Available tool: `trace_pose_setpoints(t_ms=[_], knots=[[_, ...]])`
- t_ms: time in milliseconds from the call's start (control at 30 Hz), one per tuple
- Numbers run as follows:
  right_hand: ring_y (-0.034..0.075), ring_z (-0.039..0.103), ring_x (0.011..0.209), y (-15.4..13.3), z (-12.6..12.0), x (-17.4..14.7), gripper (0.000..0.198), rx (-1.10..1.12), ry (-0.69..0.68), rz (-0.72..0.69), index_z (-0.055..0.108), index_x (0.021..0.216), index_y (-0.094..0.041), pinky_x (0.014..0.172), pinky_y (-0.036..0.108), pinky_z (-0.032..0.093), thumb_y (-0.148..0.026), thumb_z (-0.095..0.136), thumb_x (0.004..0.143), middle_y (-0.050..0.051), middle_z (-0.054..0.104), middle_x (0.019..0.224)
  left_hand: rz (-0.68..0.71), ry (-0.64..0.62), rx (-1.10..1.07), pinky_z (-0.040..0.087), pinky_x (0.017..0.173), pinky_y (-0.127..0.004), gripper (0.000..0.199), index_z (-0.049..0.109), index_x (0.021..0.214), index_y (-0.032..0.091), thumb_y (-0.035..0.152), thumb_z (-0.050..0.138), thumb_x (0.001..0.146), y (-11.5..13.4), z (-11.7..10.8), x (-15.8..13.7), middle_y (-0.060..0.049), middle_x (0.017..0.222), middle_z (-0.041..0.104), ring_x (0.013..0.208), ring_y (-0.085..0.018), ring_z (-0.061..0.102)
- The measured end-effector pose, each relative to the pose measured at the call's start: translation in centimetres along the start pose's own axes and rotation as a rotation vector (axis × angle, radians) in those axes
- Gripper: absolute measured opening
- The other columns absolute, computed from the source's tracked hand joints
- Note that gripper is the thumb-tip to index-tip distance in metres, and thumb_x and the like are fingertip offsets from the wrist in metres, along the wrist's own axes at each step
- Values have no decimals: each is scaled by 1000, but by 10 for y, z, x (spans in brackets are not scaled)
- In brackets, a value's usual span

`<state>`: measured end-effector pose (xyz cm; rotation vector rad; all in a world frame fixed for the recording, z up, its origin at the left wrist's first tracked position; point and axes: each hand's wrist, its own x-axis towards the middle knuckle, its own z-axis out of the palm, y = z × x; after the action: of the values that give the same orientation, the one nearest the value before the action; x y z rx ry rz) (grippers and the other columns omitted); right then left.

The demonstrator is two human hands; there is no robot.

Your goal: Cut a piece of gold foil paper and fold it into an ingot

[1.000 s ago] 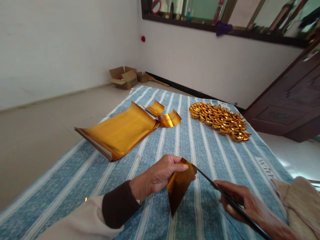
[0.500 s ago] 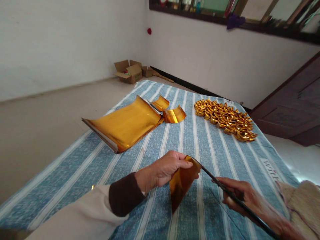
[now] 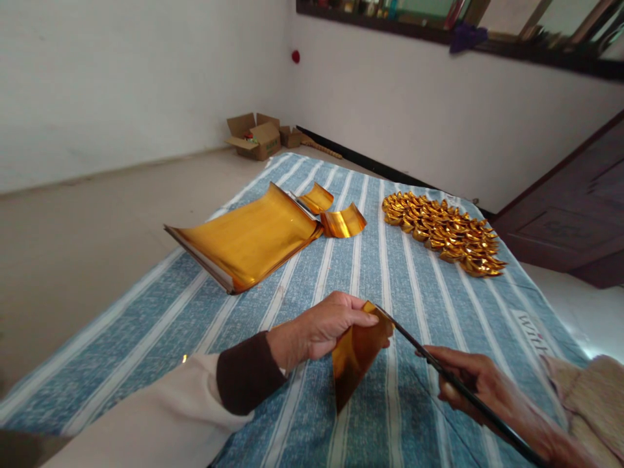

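Left hand (image 3: 329, 327) grasps a gold sheet (image 3: 355, 361), apparently part-worked, at near center; right hand (image 3: 480, 380) grips a dark tool (image 3: 413, 344), tip at the sheet's edge. Shaped pieces (image 3: 441, 233), apparently finished, lie far right; stacked sheets (image 3: 248, 237) at left appear unprocessed.

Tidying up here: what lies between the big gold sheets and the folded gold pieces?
In the head view, two small curved gold sheets lie there, close to the big gold sheets; striped cloth then shows up to the folded gold pieces.
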<state>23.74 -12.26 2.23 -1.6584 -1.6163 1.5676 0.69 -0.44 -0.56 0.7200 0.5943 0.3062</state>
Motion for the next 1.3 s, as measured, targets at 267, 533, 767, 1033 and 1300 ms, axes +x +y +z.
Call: trace_pose_setpoints(t_ms=[267, 533, 767, 1033, 1300], knots=[[9, 23, 53, 3, 0, 0, 58, -23, 12, -33, 64, 122, -18, 49, 21, 32, -61, 56, 84, -6, 33, 59, -22, 8, -38, 49, 66, -28, 13, 71, 79, 8, 16, 67, 70, 1, 0, 0, -9, 71, 72, 62, -16, 68], [9, 26, 54, 0, -1, 0, 59, -75, 31, -29, 68, 116, -19, 49, 21, 30, -67, 53, 84, -5, 36, 61, -25, -20, -30, 49, 66, -27, 18, 72, 83, 7, 20, 69, 70, -1, -2, 1, -10, 73, 73, 65, -17, 68], [8, 24, 53, 8, -2, 1, 61, -62, -12, -37, 66, 117, -18, 47, 22, 23, -68, 51, 84, -6, 33, 59, -25, -23, -15, 49, 67, -28, 19, 72, 83, 7, 21, 70, 71, 0, -3, -1, -11, 76, 73, 68, -17, 68], [8, 27, 54, 6, -2, -1, 52, 14, -3, 13, 67, 117, -21, 47, 21, 23, -61, 57, 85, -5, 37, 59, -20, -21, -32, 49, 69, -29, 19, 71, 81, 7, 24, 68, 74, 2, -1, -1, -12, 75, 73, 68, -19, 69], [8, 22, 52, 12, -1, 0, 58, 76, -2, 52, 69, 116, -20, 44, 21, 20, -64, 61, 80, -6, 31, 57, -22, -22, -17, 49, 71, -29, 20, 70, 83, 5, 22, 64, 77, 2, -1, -1, -14, 77, 73, 69, -19, 69]])
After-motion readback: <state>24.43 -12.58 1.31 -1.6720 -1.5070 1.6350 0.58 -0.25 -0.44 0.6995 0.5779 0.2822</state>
